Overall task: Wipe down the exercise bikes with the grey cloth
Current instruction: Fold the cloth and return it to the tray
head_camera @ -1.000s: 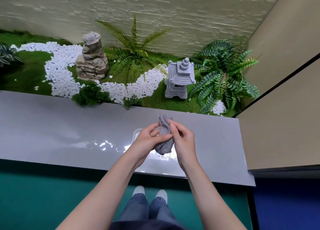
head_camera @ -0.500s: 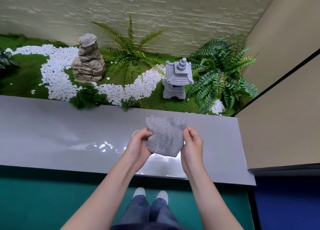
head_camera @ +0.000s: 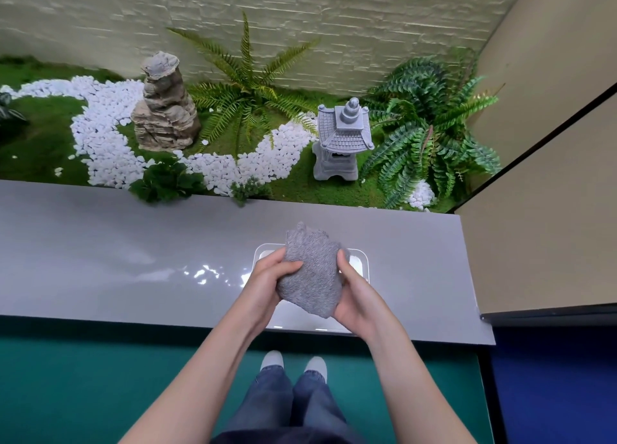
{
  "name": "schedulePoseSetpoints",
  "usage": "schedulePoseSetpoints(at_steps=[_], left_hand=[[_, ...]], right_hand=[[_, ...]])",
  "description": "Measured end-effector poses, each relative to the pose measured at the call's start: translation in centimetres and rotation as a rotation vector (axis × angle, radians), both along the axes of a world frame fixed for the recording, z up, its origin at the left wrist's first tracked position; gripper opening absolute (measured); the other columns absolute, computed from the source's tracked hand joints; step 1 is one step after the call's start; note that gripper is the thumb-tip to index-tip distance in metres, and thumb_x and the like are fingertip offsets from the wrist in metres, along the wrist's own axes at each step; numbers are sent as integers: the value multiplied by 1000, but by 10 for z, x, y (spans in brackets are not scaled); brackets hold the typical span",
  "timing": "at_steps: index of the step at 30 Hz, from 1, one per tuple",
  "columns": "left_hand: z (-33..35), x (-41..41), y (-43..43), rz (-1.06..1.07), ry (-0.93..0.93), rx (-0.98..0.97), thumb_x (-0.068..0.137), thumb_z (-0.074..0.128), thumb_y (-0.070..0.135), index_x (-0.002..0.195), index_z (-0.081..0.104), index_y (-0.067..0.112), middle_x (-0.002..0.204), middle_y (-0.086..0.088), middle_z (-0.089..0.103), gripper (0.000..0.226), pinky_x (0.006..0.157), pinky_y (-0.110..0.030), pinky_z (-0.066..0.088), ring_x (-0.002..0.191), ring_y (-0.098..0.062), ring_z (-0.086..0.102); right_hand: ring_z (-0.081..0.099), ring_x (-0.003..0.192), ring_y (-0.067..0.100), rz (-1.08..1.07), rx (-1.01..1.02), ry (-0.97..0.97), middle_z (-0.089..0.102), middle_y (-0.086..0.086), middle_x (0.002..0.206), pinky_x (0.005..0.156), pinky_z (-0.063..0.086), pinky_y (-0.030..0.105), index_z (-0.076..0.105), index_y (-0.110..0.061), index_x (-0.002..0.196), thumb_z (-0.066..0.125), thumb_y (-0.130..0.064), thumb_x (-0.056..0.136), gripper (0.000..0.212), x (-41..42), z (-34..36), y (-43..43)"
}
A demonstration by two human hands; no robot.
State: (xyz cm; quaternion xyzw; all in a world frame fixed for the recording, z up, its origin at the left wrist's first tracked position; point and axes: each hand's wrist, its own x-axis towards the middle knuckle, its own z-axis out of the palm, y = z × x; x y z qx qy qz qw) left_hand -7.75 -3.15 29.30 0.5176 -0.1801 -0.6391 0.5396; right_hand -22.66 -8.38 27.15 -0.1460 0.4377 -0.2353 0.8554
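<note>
Half a second ago the grey cloth [head_camera: 312,273] was stretched flat between the two hands. Now it is gathered into a thicker, crumpled wad with a loose corner sticking up at its far edge. The left hand [head_camera: 267,281] grips its left side, thumb over the front and fingers curled behind. The right hand [head_camera: 355,290] cups its right and lower edge with fingers wrapped round it. The hands have drawn closer together than in that earlier frame, and the head view has barely shifted. Nearest the camera are blue jeans [head_camera: 287,407] and pale shoes [head_camera: 272,358] on a teal floor [head_camera: 100,377], with a dark blue floor area [head_camera: 551,377] to the right. The cloth is held above a white tray [head_camera: 359,260] that sits on a glossy grey ledge [head_camera: 100,260]; whether the cloth touches the tray cannot be told. Beyond the ledge lies a small ornamental garden on green moss. A winding band of white pebbles [head_camera: 100,126] curls round a layered rock [head_camera: 165,106], and a grey stone lantern [head_camera: 344,139] stands between a light green fern [head_camera: 245,89] and a darker fern [head_camera: 427,126]. A pale brick wall [head_camera: 300,9] closes the back, and beige panels [head_camera: 541,226] rise on the right.
</note>
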Motion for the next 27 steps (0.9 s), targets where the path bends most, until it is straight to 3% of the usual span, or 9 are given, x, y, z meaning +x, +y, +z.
schedulePoseSetpoints(at_steps=[4,8,14,18,23,27], left_hand=[[-4,6,4,-13,6,-3,73,59,11,100,72,14,103,-10,71,29,75,-28,52,93,-20,67],[-12,5,7,69,-66,41,85,57,5,102,69,11,101,-11,72,21,69,-25,53,91,-21,67],[-16,-5,4,188,-149,63,89,61,21,93,68,9,90,-9,73,15,65,-22,53,81,-18,69],[-17,-5,0,275,-135,90,87,62,14,92,61,15,74,1,71,5,60,-19,52,66,-10,64],[-16,-6,1,317,-133,126,83,66,6,92,58,17,73,-1,70,16,58,-21,51,61,-10,63],[-15,-7,0,308,18,160,78,69,4,88,62,7,78,-7,70,13,65,-24,53,69,-14,64]], right_hand=[[61,114,28,-85,-67,33,63,16,123,101,44,43,56,-3,125,52,-29,92,42,2,-5,-2],[67,94,23,-190,-329,271,69,13,104,84,54,36,58,-6,112,52,-15,95,20,8,-11,2],[57,90,19,-172,-636,464,60,11,101,81,44,36,51,-11,111,48,-16,98,14,14,-7,7],[59,85,13,-117,-767,479,62,1,93,77,47,34,54,-26,97,50,-27,94,4,9,0,5],[61,96,23,-108,-794,532,64,6,101,88,48,46,54,-25,102,50,-31,93,12,2,4,4],[57,76,8,-87,-884,514,60,-11,80,71,46,26,52,-24,91,49,-24,94,4,2,12,5]])
